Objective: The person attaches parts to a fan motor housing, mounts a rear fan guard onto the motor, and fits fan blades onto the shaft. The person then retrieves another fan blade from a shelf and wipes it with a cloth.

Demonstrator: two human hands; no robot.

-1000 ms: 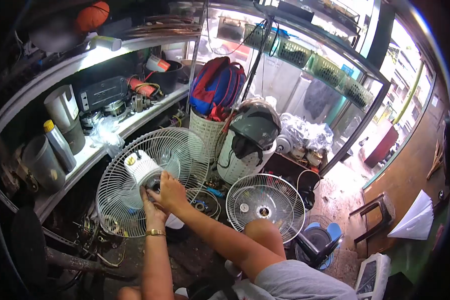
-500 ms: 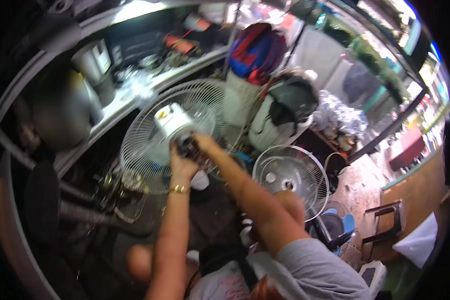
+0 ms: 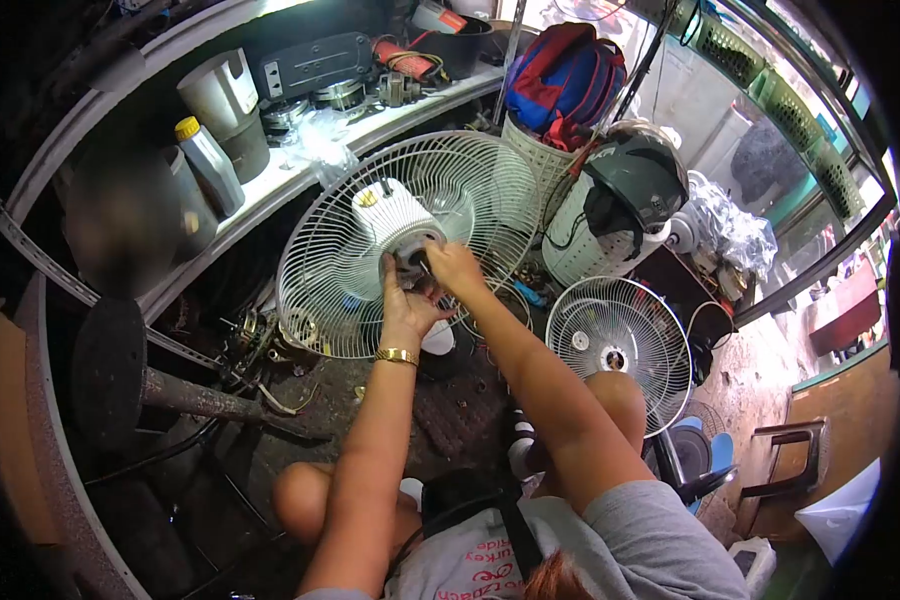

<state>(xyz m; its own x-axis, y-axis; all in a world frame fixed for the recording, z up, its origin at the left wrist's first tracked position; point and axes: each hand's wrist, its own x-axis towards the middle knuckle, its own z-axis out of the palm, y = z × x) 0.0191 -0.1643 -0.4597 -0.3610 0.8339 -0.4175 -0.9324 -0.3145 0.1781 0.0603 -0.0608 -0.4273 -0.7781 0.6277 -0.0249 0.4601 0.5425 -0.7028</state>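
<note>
A large electric fan (image 3: 300, 300) with a white wire grille stands before me, its back facing me. The white motor cover (image 3: 395, 212) points my way, and a grey motor (image 3: 417, 255) shows at its near end. My left hand (image 3: 406, 308), below a gold watch (image 3: 397, 355), grips the motor from the underside and left, thumb up along it. My right hand (image 3: 453, 268) closes on the motor's right side with curled fingers; whether a small part sits in them is hidden.
A smaller fan grille (image 3: 655, 345) stands at right. Behind it are a dark helmet (image 3: 640, 180) on a white basket (image 3: 575, 240) and a red-blue backpack (image 3: 565, 80). A shelf (image 3: 280, 175) at left holds a yellow-capped bottle (image 3: 210, 165). A round stool (image 3: 107, 355) is nearer.
The view has turned, so the whole scene sits further right and looks sharper. Both hands remain at the fan's motor; my right hand's fingers are now more curled over its near end.
</note>
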